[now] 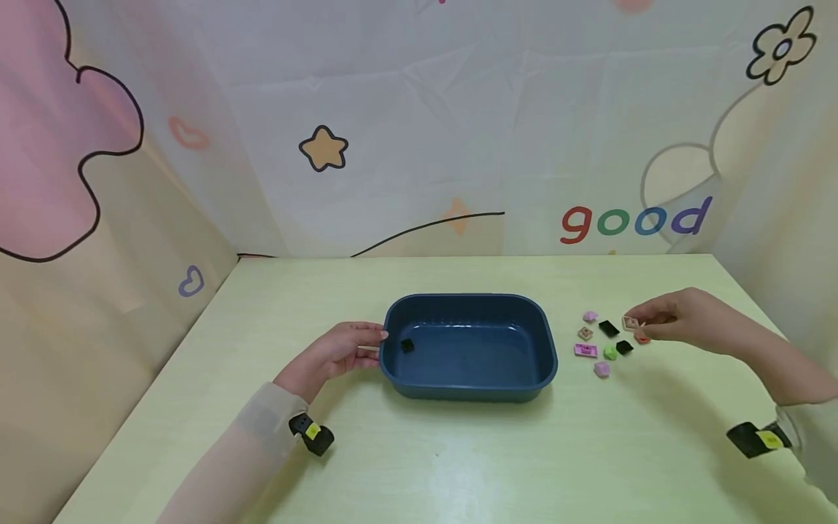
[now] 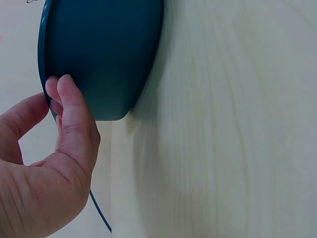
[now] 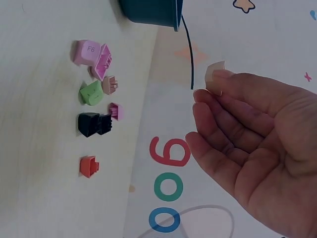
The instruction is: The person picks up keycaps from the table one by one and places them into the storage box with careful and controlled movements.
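Observation:
A dark blue plastic tub [image 1: 468,389] stands in the middle of the table. My left hand [image 1: 337,349] pinches its left rim, thumb over the edge and fingers against the outer wall [image 2: 106,54]. Inside the tub, near the left end, lies a small black keycap [image 1: 408,346]. My right hand [image 1: 700,320] holds a beige keycap [image 3: 214,78] between thumb and fingertip, raised above the table. Below and left of it lie loose keycaps: a green one [image 1: 610,353], a red one [image 1: 642,338], a long pink one [image 1: 585,351], black ones [image 1: 609,329] and several others.
The pale wooden table [image 1: 452,466] reaches back to a printed curtain [image 1: 406,131] with the word "good" on it. The curtain also hangs along the left and right sides. Each wrist wears a small black camera [image 1: 313,434].

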The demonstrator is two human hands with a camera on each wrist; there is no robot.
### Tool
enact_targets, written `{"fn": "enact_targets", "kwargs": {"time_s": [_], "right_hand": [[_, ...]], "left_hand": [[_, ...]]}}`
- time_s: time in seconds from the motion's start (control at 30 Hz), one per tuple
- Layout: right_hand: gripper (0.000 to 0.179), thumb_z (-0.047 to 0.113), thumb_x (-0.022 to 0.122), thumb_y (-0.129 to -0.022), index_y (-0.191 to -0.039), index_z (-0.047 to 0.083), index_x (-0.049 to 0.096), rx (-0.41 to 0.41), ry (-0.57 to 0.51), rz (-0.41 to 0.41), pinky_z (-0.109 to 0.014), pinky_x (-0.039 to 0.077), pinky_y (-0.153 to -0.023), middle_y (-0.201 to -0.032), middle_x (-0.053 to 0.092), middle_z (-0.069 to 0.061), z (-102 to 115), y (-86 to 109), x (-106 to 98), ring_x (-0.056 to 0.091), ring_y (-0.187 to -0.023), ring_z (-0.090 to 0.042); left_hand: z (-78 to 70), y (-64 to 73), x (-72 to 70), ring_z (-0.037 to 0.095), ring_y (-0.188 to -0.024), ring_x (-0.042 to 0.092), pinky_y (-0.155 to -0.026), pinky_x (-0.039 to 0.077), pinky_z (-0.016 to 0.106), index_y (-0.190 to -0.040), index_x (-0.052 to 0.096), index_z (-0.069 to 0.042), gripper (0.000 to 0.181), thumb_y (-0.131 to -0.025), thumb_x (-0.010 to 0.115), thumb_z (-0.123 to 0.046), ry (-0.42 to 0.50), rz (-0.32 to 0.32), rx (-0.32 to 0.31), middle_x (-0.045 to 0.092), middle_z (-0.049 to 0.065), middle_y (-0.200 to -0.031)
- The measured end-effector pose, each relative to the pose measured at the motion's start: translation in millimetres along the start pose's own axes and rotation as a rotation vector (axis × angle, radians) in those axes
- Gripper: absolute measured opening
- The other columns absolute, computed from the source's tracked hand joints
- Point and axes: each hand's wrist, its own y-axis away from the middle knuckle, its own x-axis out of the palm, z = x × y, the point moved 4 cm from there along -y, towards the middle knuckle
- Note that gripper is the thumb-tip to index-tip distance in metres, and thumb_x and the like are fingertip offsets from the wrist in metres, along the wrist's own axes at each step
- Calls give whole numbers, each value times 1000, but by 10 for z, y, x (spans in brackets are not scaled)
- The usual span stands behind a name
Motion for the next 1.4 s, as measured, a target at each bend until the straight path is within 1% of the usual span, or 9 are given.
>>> {"fn": "enact_targets", "kwargs": {"time_s": [0.13, 0.27, 0.37, 0.5, 0.57, 0.77, 1.0, 1.2, 1.4], "right_hand": [[34, 15, 66, -98, -128, -3, 68, 3, 11, 10, -17, 53, -74, -98, 78, -3, 57, -57, -28, 62, -82, 2], [35, 15, 67, -98, -128, -3, 67, 5, 13, 10, -20, 53, -71, -106, 78, -12, 112, -106, -47, 62, -83, -3], [36, 15, 67, -98, -128, -4, 67, -3, 21, 2, -22, 54, -72, -110, 78, -16, 158, -135, -66, 63, -83, -4], [35, 16, 68, -98, -128, -3, 68, -28, 39, -16, -22, 55, -74, -110, 78, -14, 233, -188, -97, 64, -85, 0], [35, 16, 68, -97, -127, -2, 68, -43, 49, -20, -22, 55, -73, -108, 79, -13, 265, -214, -113, 66, -86, -3], [37, 16, 68, -98, -129, -3, 66, -49, 27, -3, -20, 56, -74, -111, 78, -16, 343, -269, -151, 74, -95, -19], [35, 18, 69, -97, -128, -1, 69, -83, 33, -7, -19, 55, -73, -117, 76, -17, 468, -323, -163, 73, -96, -18], [33, 18, 69, -98, -126, 3, 71, -123, 35, 1, -21, 56, -77, -117, 77, -12, 590, -393, -167, 73, -99, -18], [33, 19, 69, -98, -126, 2, 71, -146, 25, 32, -19, 56, -74, -111, 79, -11, 732, -489, -168, 73, -90, -12]], "left_hand": [[-10, -2, 2, 10, -70, 68, -67, 62, 19, -135, 54, 5, 35, -105, 56, -14, 2, -4, 4, 70, -3, -84], [-13, 5, -1, 10, -71, 68, -68, 62, 19, -136, 54, 5, 37, -105, 56, -14, -3, -12, -1, 70, -2, -85], [-8, 5, -1, 10, -71, 68, -68, 62, 19, -137, 53, 5, 38, -105, 56, -15, -6, -13, -5, 70, -3, -85], [2, 1, -3, 10, -71, 68, -68, 62, 19, -138, 52, 6, 39, -105, 55, -15, -2, -12, -5, 70, -3, -85], [6, -5, -3, 10, -71, 68, -68, 62, 19, -138, 52, 6, 39, -105, 55, -15, -2, -9, -2, 70, -3, -85], [15, -11, 2, 10, -72, 68, -68, 62, 19, -139, 51, 6, 39, -105, 55, -14, -2, -2, 5, 69, -3, -85], [15, -15, -9, 9, -71, 67, -66, 61, 18, -136, 53, 6, 36, -105, 55, -14, 0, 0, 8, 69, -3, -83], [18, -21, -14, 10, -71, 68, -67, 61, 18, -136, 54, 6, 36, -105, 56, -14, 2, -7, 2, 69, -3, -83], [17, -23, -18, 10, -70, 68, -67, 62, 19, -134, 55, 5, 35, -105, 56, -14, 3, -3, 1, 70, -3, -83]]}}
